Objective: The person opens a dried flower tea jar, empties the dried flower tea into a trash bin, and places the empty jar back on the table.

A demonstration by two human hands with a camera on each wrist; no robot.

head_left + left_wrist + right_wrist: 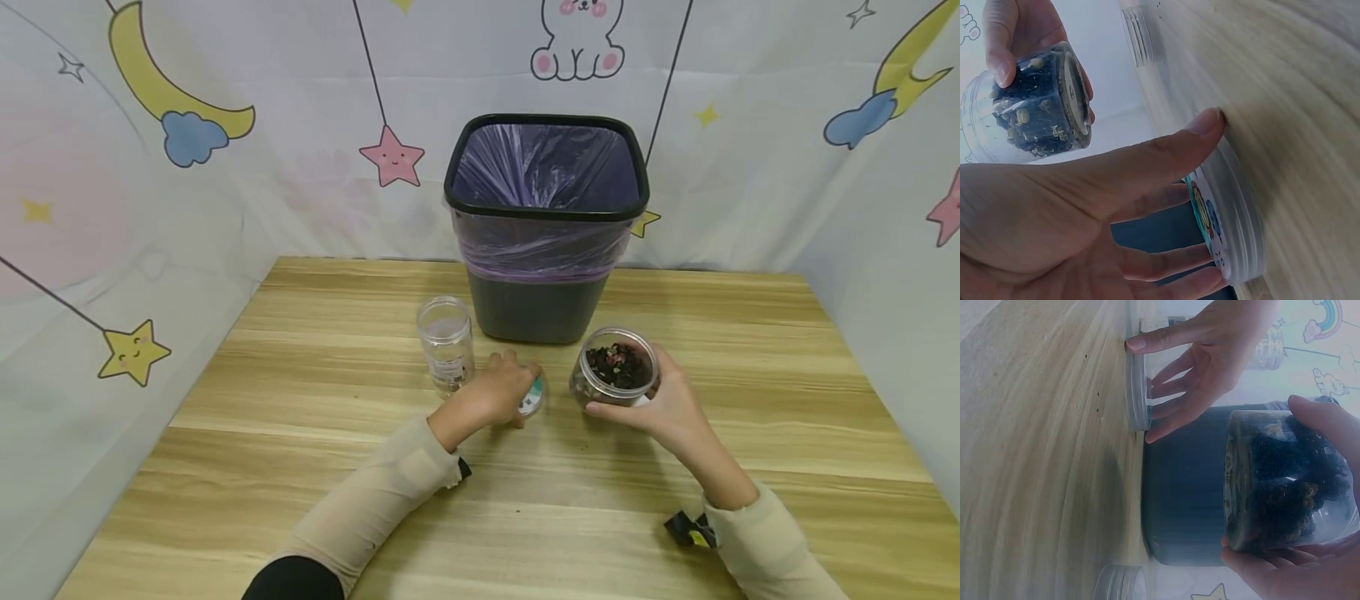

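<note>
My left hand (498, 390) spans a round jar lid (1235, 215) with thumb and fingertips at opposite sides of its rim. This lid has a printed, teal-edged top and a clear ridged side, and lies at or close to the tabletop. My right hand (678, 408) holds a clear jar (615, 371) around its side, mouth up and raised off the table. Dark dried tea-like leaves with pinkish and pale bits (1291, 481) partly fill it. Left of the lid stands a clear, uncapped jar (447, 350) with a label and no visible filling.
A dark bin (536, 308) lined with a purple bag stands behind the jars. Another clear ridged round piece, perhaps a lid (1121, 582), lies on the wooden table (300, 333). Printed cloth (322, 167) walls the back and sides.
</note>
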